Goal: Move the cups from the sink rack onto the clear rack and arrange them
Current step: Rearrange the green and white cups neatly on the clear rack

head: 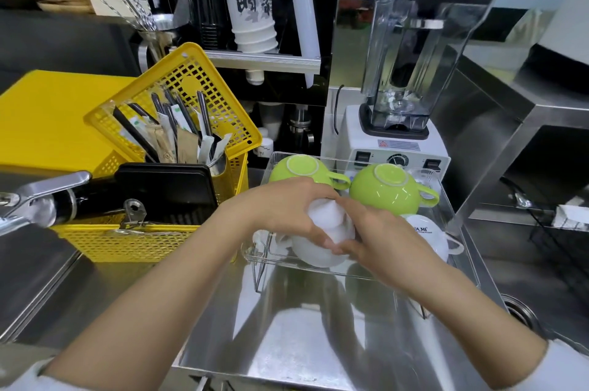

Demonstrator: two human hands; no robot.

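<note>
A clear rack (459, 244) stands on the steel counter in front of the blender. Two green cups sit upside down in its back row, one at the left (302, 169) and one at the right (387, 188). A white cup with lettering (430, 236) lies upside down at the front right. Both hands hold another white cup (322, 249) at the rack's front left, bottom up. My left hand (287, 209) wraps over its base and my right hand (373, 231) grips its right side.
A yellow basket (143, 241) with a black tray, a steel tool and a straw holder stands left of the rack. A blender (411, 78) rises right behind it. A sink drain (519, 311) lies at the right, and a steel ledge runs along the front.
</note>
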